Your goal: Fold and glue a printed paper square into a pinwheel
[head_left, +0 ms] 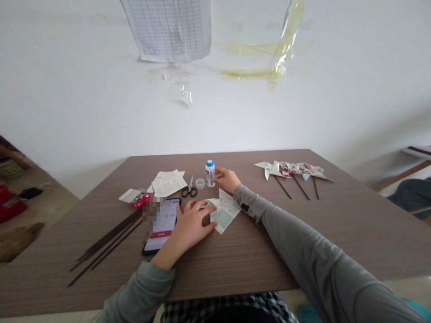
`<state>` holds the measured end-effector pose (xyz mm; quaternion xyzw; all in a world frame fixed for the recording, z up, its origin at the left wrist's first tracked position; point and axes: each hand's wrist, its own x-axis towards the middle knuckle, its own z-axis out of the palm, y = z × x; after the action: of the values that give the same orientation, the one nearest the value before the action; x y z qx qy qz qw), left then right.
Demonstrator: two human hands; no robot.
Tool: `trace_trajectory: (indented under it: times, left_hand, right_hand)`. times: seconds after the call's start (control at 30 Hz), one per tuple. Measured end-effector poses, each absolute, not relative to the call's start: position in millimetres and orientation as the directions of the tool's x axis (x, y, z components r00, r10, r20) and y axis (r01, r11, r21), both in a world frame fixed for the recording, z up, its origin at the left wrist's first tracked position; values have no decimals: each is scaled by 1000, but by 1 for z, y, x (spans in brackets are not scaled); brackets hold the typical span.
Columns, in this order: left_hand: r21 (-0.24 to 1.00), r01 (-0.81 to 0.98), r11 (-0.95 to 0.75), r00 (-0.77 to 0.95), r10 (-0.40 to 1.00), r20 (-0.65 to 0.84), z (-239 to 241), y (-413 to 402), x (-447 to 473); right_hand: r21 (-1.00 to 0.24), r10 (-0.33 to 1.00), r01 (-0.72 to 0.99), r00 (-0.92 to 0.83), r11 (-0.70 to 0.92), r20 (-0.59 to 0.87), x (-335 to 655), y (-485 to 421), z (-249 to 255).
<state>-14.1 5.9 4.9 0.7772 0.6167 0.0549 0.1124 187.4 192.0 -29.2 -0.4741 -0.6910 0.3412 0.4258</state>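
My left hand (195, 223) rests with spread fingers on the left part of a cut, partly folded sheet of printed paper (225, 216). Its fingers partly cover that sheet. My right hand (229, 179) reaches over the far side of the paper and has its thumb and fingers at the right side of a small white bottle (210, 176) with a blue cap. The bottle stands upright on the table. Just left of it are a small clear round cup or lid (200, 183) and black-handled scissors (189, 190).
A phone (162, 229) lies left of my left hand. Beyond it are an open small box (136, 197), several dark sticks (111, 237) and a stack of printed paper (169, 182). Paper pinwheels (294, 171) on sticks lie at the right. A white wall (215, 121) borders the table's far edge.
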Motion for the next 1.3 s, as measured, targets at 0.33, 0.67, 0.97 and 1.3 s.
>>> trace_trajectory:
  times: [0.33, 0.67, 0.97, 1.3]
  left_hand:
    - [236, 949, -207, 231, 970, -77, 11, 2, -11]
    - [266, 929, -258, 256, 966, 44, -4, -2, -1]
    - [267, 929, -256, 249, 967, 61, -5, -2, 6]
    - [257, 932, -255, 248, 967, 61, -5, -2, 8]
  right_hand:
    - [-714, 866, 492, -243, 498, 436, 221, 161, -28]
    - [-356, 631, 521, -648, 776, 427, 284, 93, -44]
    - [-220, 533, 486, -753, 846, 385, 289, 60, -52]
    - [-173, 542, 520, -740, 837, 398, 286, 64, -53]
